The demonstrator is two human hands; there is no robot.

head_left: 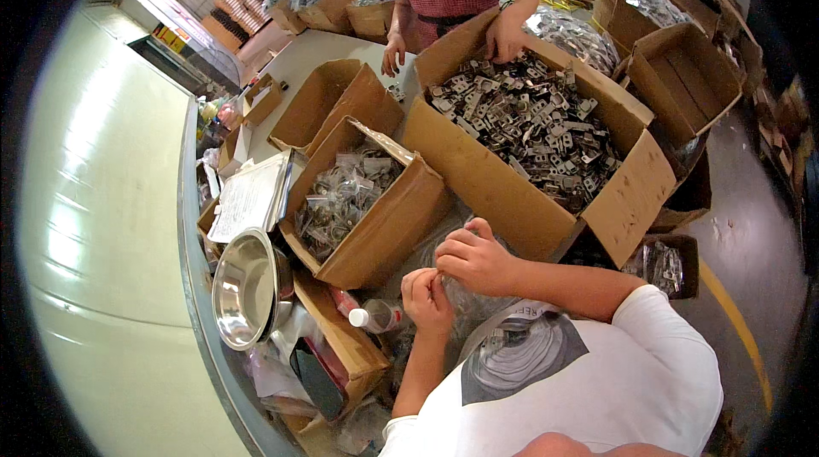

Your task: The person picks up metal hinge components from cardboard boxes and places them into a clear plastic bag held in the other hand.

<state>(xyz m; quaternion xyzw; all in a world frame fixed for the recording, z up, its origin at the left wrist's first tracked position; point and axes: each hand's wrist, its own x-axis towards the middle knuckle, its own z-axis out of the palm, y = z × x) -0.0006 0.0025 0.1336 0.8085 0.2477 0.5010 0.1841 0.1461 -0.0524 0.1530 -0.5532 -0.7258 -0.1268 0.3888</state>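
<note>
Under R hand: clr plastic, indistinct

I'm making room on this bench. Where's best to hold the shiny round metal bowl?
Probably pinch the shiny metal bowl by its left rim, left hand coming from above: the wide, open mouth bares a lip there, while a brown cardboard box holding clear packets stands close on its right.
</note>
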